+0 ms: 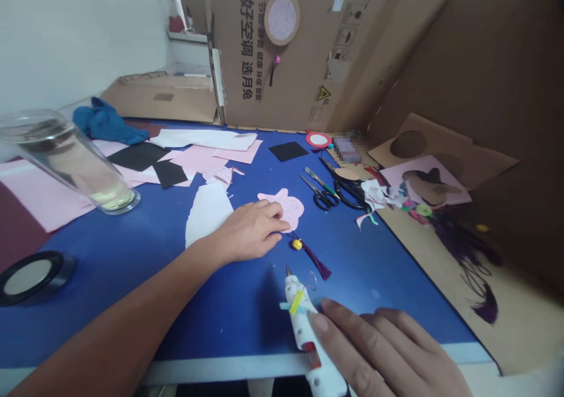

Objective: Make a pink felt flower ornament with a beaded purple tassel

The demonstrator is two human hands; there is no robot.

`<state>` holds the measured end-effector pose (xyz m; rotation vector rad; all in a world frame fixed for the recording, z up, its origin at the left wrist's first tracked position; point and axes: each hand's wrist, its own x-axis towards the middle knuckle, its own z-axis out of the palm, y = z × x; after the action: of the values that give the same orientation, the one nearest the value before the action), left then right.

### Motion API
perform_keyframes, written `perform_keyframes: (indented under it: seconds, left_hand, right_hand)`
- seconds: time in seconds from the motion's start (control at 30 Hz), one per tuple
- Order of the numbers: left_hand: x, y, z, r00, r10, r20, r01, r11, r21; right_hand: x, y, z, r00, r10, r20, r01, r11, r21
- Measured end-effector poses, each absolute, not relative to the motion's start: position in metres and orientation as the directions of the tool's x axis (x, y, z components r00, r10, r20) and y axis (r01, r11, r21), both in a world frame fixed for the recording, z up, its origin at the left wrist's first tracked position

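Two hands on the blue desk (132,250). I read the left hand (253,231) flat, grip wide, fingertips pinning the pink paper cutout (289,204), likely against sliding; purple tassel with yellow bead (311,253) just beside. Right hand (388,350) drapes unclosed over white plastic glue gun (301,320), nozzle facing the cutout.

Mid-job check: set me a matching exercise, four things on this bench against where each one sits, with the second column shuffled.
1. pink cut-out
2. glue gun
3. glass
4. scissors

A. touching the right hand, at the near edge of the table
B. far left, beside the pink paper sheets
C. under the fingers of the left hand
D. right of the pink cut-out, apart from it

Pairs: 1-C, 2-A, 3-B, 4-D.
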<state>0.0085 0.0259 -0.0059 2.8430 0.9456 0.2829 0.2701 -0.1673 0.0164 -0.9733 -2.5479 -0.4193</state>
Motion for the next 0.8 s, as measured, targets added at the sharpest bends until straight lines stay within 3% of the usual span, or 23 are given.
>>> perform_keyframes:
  seconds: [0.17, 0.37, 0.47, 0.63, 0.73, 0.8]
  left_hand:
    - [0.010, 0.025, -0.005, 0.797, 0.590, 0.129, 0.574, -0.806, 0.144]
    - [0.010, 0.026, -0.006, 0.797, 0.590, 0.126, 0.569, -0.805, 0.167]
    - [0.007, 0.032, -0.010, 0.781, 0.599, 0.177, 0.541, -0.791, 0.286]
    - [-0.003, 0.046, -0.013, 0.726, 0.650, 0.226, 0.418, -0.678, 0.605]
    - [-0.008, 0.058, -0.006, 0.716, 0.689, 0.111, 0.409, -0.542, 0.734]
    - [-0.011, 0.070, 0.004, 0.764, 0.645, -0.034, 0.401, -0.433, 0.807]
  right_hand:
    - [0.266, -0.163, 0.023, -0.710, 0.507, 0.489, 0.653, 0.734, 0.187]
    - [0.263, -0.162, 0.024, -0.690, 0.524, 0.499, 0.667, 0.729, 0.155]
    - [0.262, -0.162, 0.023, -0.695, 0.517, 0.499, 0.658, 0.738, 0.152]
    - [0.255, -0.152, 0.021, -0.714, 0.484, 0.505, 0.625, 0.766, 0.150]
    - [0.236, -0.142, 0.021, -0.753, 0.455, 0.475, 0.577, 0.804, 0.143]
    - [0.216, -0.136, 0.021, -0.774, 0.446, 0.450, 0.545, 0.831, 0.114]
